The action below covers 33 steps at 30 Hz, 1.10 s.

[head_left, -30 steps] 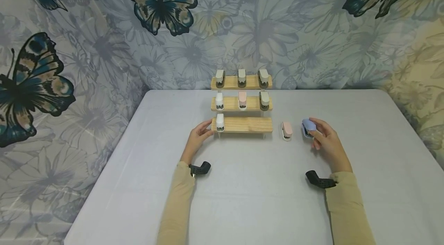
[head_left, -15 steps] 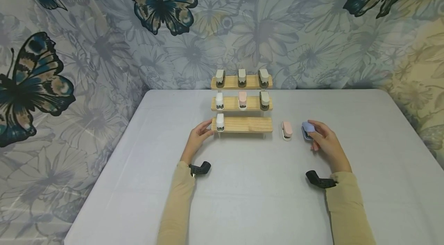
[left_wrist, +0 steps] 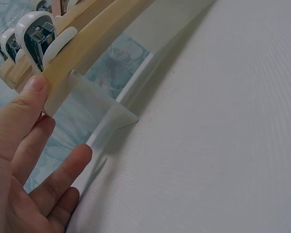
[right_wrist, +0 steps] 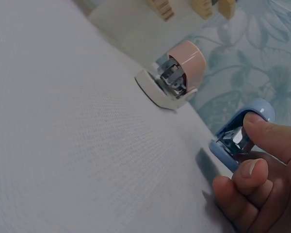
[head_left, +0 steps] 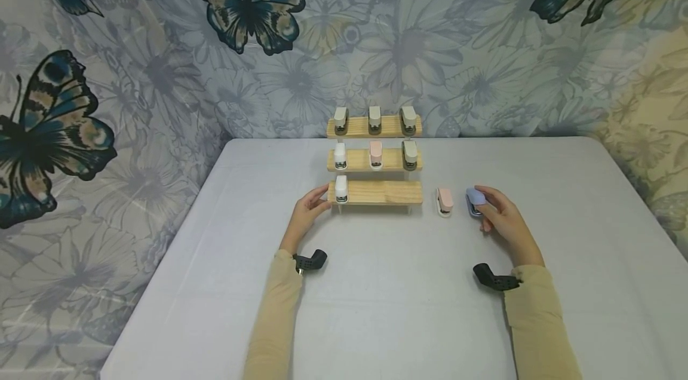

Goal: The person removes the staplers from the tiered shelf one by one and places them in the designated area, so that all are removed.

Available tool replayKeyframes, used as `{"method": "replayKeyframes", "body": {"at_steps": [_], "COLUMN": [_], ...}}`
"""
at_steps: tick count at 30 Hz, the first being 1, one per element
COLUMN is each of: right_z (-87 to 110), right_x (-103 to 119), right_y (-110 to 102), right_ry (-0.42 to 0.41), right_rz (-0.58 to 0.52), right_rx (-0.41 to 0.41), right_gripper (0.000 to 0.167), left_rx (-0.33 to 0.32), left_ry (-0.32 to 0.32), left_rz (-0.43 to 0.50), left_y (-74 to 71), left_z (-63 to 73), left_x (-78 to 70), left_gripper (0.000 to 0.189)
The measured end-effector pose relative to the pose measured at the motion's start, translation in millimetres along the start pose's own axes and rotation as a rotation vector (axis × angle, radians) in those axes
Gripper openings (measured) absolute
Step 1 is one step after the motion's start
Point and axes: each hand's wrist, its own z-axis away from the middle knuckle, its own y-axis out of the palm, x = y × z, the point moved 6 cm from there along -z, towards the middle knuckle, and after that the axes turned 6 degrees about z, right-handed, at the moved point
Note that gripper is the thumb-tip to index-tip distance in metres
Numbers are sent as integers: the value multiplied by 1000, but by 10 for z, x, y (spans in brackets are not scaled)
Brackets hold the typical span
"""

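My left hand [head_left: 303,220] pinches the left end of the bottom wooden shelf [head_left: 383,193] of a tiered rack, its thumb on the wood in the left wrist view. A white stapler [head_left: 341,189] stands on that shelf beside my fingertips. On the right, my right hand [head_left: 507,221] holds a blue stapler [head_left: 473,198] between thumb and fingers. In the right wrist view the blue stapler [right_wrist: 261,108] is tilted, with a shadow on the cloth below it. A pink stapler [head_left: 445,201] with a white base rests on the table between the rack and my right hand.
The middle shelf [head_left: 357,160] bears a white, a pink and a grey-beige stapler. Three pale staplers stand on the top shelf [head_left: 387,127]. A white cloth covers the table [head_left: 398,308], and a butterfly-patterned backdrop [head_left: 408,45] rises behind it.
My right hand has shifted slightly left with the blue stapler, toward the pink one. The left hand and the rack have stayed in place.
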Motion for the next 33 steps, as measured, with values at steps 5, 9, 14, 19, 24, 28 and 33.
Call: {"method": "replayKeyframes", "body": {"at_steps": [5, 9, 14, 19, 24, 28, 33], "right_z": [-2, -5, 5, 37, 64, 61, 52], "right_x": [17, 4, -12, -18, -38, -44, -39], "right_y": [13, 15, -9, -36, -43, -54, -72], "right_ry": [-5, 15, 40, 82, 141, 143, 148], "right_rz": [1, 29, 80, 131, 150, 163, 170], "right_rx": [23, 25, 21, 55, 100, 114, 125], "right_gripper": [40, 41, 42, 44, 47, 47, 48], "left_rx": [-7, -8, 3, 6, 8, 7, -12], "left_ry": [-4, 7, 15, 4, 3, 5, 20], "left_rz": [-10, -14, -21, -17, -12, -8, 9], "left_y": [-1, -4, 5, 9, 12, 3, -47], "left_z": [-4, -11, -7, 7, 12, -6, -69], "left_x": [-2, -14, -9, 9, 17, 61, 274], "left_gripper": [44, 44, 45, 45, 45, 45, 47]}}
